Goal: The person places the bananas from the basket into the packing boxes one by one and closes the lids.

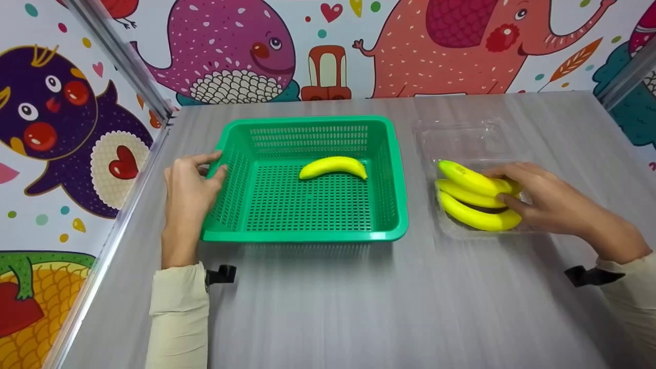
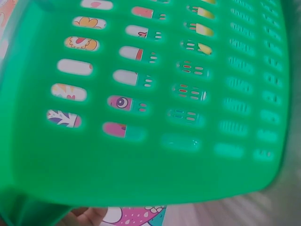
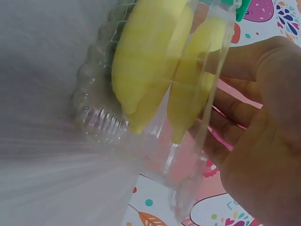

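A green plastic basket [image 1: 307,236] with slotted walls stands left of centre in the head view, and one yellow banana [image 1: 333,166] lies inside it. My left hand [image 1: 187,192] holds the basket's left rim between thumb and fingers; in the left wrist view the basket wall [image 2: 94,165] hides most of that hand. On the right, a clear plastic box [image 1: 461,141] has its lid folded back and contains bananas. My right hand [image 1: 553,202] grips the right end of the top banana [image 1: 469,177], thumb on the near side. Two other bananas [image 1: 479,215] lie under and beside it in the box.
Everything stands on a grey wood-grain table [image 1: 328,307]. A wall with cartoon animals [image 1: 435,51] closes off the back, and another patterned panel [image 1: 56,113] rises at the left. Table surface lies between the basket and the box.
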A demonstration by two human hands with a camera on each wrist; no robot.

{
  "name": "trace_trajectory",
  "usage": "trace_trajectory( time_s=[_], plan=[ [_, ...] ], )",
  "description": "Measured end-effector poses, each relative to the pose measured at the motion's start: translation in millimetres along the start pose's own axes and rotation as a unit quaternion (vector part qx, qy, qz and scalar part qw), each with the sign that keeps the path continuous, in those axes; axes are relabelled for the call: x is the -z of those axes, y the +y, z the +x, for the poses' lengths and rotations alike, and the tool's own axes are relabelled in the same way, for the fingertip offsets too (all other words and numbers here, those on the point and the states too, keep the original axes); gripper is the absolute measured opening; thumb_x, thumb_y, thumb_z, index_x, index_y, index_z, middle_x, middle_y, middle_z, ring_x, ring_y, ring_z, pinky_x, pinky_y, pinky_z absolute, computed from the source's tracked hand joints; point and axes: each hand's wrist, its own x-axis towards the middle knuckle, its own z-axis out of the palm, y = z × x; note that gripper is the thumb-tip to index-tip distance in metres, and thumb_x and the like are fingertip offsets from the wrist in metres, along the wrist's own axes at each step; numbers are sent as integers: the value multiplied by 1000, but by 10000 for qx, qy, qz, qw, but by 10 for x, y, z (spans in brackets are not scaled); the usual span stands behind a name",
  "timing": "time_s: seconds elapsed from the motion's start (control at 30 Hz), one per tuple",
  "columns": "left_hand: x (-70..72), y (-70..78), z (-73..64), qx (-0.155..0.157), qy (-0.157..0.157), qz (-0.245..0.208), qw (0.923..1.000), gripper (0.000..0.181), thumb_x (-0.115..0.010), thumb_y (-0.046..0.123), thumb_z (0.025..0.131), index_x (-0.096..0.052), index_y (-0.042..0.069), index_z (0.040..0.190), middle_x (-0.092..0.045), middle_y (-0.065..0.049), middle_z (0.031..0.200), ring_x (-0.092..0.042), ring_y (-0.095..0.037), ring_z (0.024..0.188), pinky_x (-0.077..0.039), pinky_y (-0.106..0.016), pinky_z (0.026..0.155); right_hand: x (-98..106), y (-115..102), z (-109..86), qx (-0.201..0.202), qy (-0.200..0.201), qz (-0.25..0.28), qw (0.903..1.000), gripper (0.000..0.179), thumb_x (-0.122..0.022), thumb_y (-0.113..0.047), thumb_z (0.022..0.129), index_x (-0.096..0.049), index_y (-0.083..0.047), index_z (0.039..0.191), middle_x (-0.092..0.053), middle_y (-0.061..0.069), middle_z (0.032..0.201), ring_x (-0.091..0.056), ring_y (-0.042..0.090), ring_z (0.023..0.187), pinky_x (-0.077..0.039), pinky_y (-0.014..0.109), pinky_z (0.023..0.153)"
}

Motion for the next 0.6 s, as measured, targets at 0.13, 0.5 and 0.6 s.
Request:
trace_trajectory(
  time_s=[0.13, 0.5, 0.6],
  plan=[
    [11, 1, 0, 53, -79, 18, 10000, 35, -76, 20, 103, -77, 15, 137, -72, -19, 143, -76, -36, 118, -53, -30, 73, -5, 26, -6, 17, -20, 112, 9999, 57, -78, 3, 94, -64, -18, 145, -68, 3, 142, -59, 22, 124, -27, -4, 98],
    [34, -5, 19, 73, -146, 24, 9999, 36, -76, 20, 102, -76, 16, 138, -71, -18, 143, -76, -35, 116, -47, -22, 66, 4, 43, 16, -107, -224, 395, 9989, 56, -76, 0, 97, -62, -19, 148, -66, 2, 145, -56, 20, 122, -28, -3, 98],
    [34, -6, 17, 63, -130, 15, 9999, 36, -76, 19, 102, -77, 16, 138, -72, -17, 142, -76, -35, 115, -47, -23, 69, 4, 52, 14, -163, -207, 388, 9989, 48, -76, -9, 100, -64, -18, 146, -67, 2, 142, -56, 18, 119, -30, -3, 96]
  ],
)
